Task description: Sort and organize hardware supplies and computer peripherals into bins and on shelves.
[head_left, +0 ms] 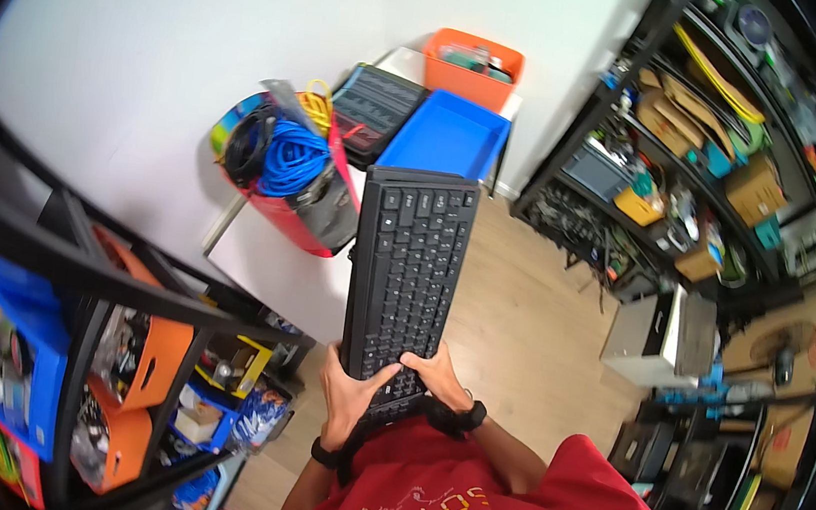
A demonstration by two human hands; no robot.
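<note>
A black keyboard [412,266] is held lengthwise in front of me, its keys facing up and its far end pointing at the table. More dark edges show beneath it, perhaps another keyboard; I cannot tell for sure. My left hand [348,399] grips the near end from the left, thumb over the keys. My right hand [439,378] closes on the same end from the right, its thumb also on the keys. The fingers under the keyboard are hidden. Its near end reaches my red shirt [501,497].
Ahead, a white table [275,270] bears a bag of blue cable [293,159], a dark case [377,105], a blue tray [446,139] and an orange bin [487,88]. Loaded black shelves [600,116] stand at far right, others at left [103,281]. A white box [656,334] sits on the floor.
</note>
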